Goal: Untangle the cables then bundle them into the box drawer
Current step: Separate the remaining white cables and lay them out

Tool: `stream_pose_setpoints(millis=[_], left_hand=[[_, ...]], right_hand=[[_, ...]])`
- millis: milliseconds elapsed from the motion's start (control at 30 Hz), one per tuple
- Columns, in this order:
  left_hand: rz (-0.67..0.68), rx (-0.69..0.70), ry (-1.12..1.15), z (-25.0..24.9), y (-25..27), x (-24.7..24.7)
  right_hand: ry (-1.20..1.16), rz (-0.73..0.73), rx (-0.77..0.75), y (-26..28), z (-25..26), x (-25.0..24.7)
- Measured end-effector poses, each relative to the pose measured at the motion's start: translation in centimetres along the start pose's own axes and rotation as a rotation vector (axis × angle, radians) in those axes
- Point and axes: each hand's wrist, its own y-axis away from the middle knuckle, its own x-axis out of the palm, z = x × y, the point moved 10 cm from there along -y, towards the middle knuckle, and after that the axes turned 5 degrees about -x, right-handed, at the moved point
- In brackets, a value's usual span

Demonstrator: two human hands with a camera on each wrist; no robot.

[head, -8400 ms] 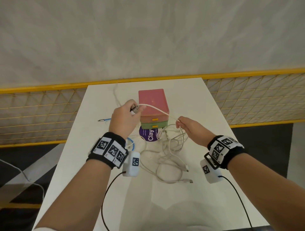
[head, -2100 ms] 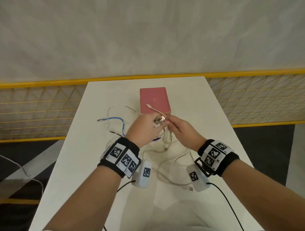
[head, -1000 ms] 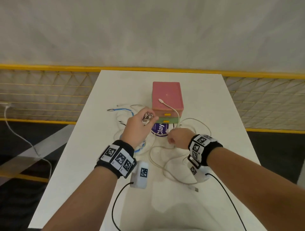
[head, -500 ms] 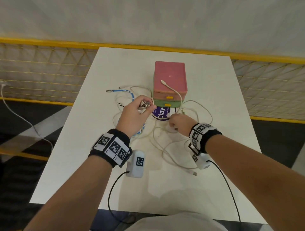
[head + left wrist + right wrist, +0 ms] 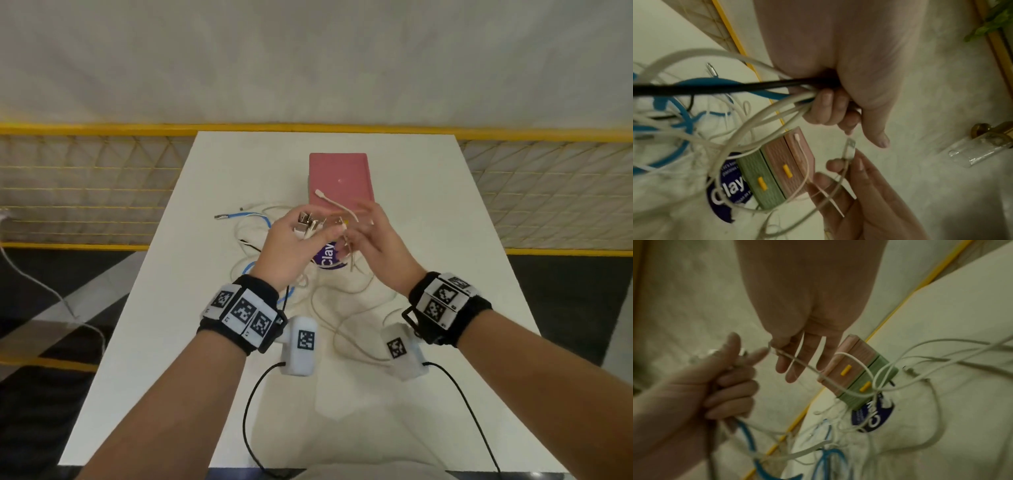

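Several cables are lying tangled and limp on the table before the box; they look light and floppy, best taken by their stiff plugs. The left hand is gripping a bunch of plug ends pointing up and away. The right hand is pinching one thin cable's end, its other fingers spread.

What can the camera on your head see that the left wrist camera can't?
Only the head view shows both wristbands and the whole white table. Only the left wrist view shows the box's two drawer fronts with yellow handles, both closed, and the black cable running into the left hand. Both show the pink box, the blue cable and the right hand pinching a white cable end.
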Motion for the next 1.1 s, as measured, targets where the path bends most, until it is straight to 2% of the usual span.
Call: stream_pose_setpoints(millis=[200, 333, 467, 667, 800, 867, 900, 1033, 1067, 1100], left_hand=[[0.120, -0.200, 0.208, 0.0, -0.3, 2.2], [0.128, -0.193, 0.181, -0.1, -0.5, 2.8], [0.046, -0.156, 0.167, -0.6, -1.5, 1.9], [0.085, -0.098, 0.310, -3.2, -1.0, 3.0], [-0.032, -0.041, 0.435, -4.8, -1.7, -1.2], [-0.047, -0.003, 0.261, -5.3, -1.5, -2.1], [-0.004, 0.007, 0.118, -5.5, -1.1, -1.4], [0.356, -0.066, -0.298, -4.4, 1.9, 4.6], [0.379, -0.084, -0.344, -4.1, 2.1, 5.0], [0.339, -0.097, -0.347, -4.0, 1.9, 4.4]], right_hand=[[-0.304, -0.125, 0.095, 1.2, 1.8, 0.4], [-0.306, -0.096, 0.092, 1.7, 2.1, 0.5], [-0.100, 0.027, 0.139, 2.4, 1.0, 0.8], [0.165, 0.120, 0.097, 2.3, 1.3, 1.4], [0.307, 0.146, 0.158, 3.6, -0.4, -0.2], [0.321, 0.116, 0.170, 3.8, -0.5, -1.1], [0.334, 0.085, 0.156, 3.5, -0.2, -1.6], [0.303, -0.003, 0.046, 1.1, 2.4, -2.5], [0.302, 0.013, 0.044, 0.8, 2.7, -2.6], [0.307, 0.035, 0.048, 0.7, 2.9, -2.8]])
